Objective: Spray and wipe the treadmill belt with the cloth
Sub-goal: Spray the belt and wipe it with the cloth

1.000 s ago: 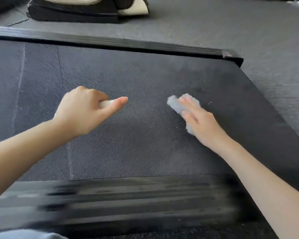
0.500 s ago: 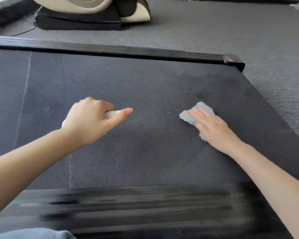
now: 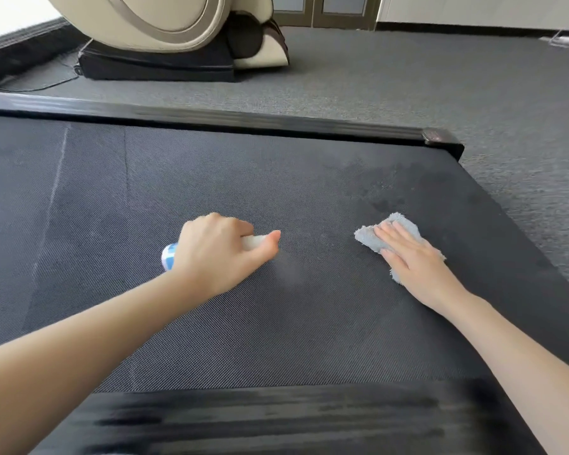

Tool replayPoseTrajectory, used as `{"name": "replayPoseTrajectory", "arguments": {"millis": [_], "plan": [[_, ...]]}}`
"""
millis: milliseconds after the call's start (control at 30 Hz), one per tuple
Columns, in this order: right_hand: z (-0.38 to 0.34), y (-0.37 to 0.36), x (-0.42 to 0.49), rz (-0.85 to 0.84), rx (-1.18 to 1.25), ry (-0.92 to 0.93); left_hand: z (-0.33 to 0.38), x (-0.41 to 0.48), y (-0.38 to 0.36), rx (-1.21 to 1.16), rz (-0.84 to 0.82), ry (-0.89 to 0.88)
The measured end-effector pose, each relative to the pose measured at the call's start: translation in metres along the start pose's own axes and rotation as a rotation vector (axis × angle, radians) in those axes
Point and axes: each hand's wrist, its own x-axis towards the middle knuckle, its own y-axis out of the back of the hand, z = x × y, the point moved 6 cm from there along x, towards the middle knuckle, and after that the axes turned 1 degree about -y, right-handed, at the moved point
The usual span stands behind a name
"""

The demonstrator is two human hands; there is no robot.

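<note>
Both hands drifted toward the right edge of the dark woven treadmill belt. Left hand wraps white-and-blue spray bottle mid-belt; right hand, fingers straight, presses fluffy grey cloth flat near that edge. Cloth looks soft, limp: palm its middle.

Ahead of you, the grey carpeted floor runs to a white wall edged by a dark skirting board. At upper left stands a cream massage chair on a black base; to its right are bronze-framed glazed panels.
</note>
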Motion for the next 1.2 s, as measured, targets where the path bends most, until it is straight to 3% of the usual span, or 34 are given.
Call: {"name": "replayPoseTrajectory", "arguments": {"millis": [200,400,567,833,1200], "plan": [[0.003,-0.002,-0.002,-0.016,0.028,0.021,-0.017,0.042,-0.006,-0.010,-0.007,0.132],[0.005,-0.004,-0.001,0.011,0.003,0.058,-0.030,0.074,-0.012,0.037,0.132,0.181],[0.004,-0.003,-0.002,0.011,-0.005,0.083,-0.044,0.108,-0.023,0.018,0.070,0.269],[0.006,-0.003,-0.003,0.131,0.028,0.142,-0.040,0.170,-0.026,0.007,0.241,0.253],[0.013,-0.007,0.002,0.244,-0.017,0.202,-0.044,0.223,-0.037,0.041,0.242,0.285]]}}
